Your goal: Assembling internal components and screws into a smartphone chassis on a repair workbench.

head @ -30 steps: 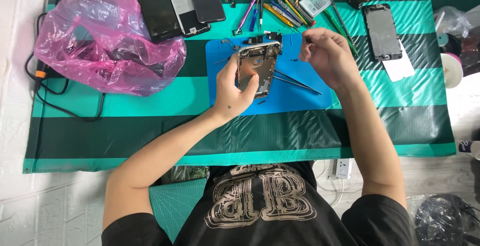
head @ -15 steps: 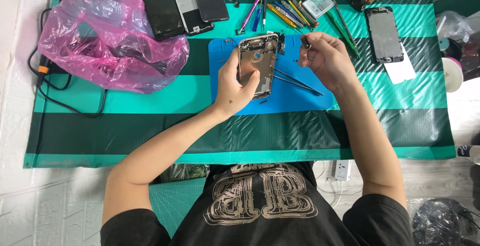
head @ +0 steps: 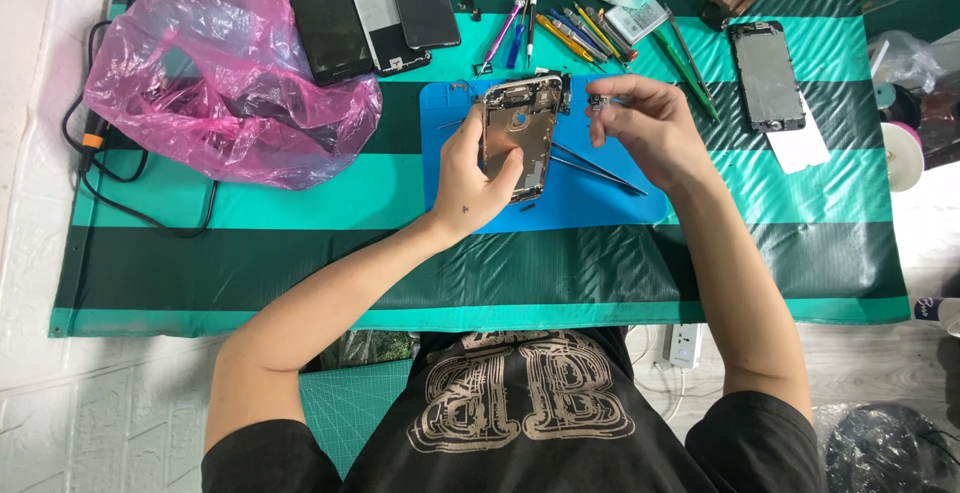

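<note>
My left hand (head: 478, 175) grips an opened phone frame (head: 522, 129), tilted up over a blue work mat (head: 600, 203). My right hand (head: 645, 125) is just right of the frame's top, its fingertips pinched on a tiny dark part (head: 598, 104). Thin metal tweezers (head: 600, 168) lie on the mat under my right hand.
A pink plastic bag (head: 215, 88) lies at the left on the green striped sheet (head: 300, 253). Dark phone screens (head: 375, 8) rest at the top. Several screwdrivers and tools (head: 590, 33) fan out above the mat. Another phone screen (head: 765, 75) lies at the right, a black cable (head: 100, 188) at the far left.
The phone frame and both hands stay over the mat. My right hand has shifted slightly toward the frame's top while pinching the small part.
</note>
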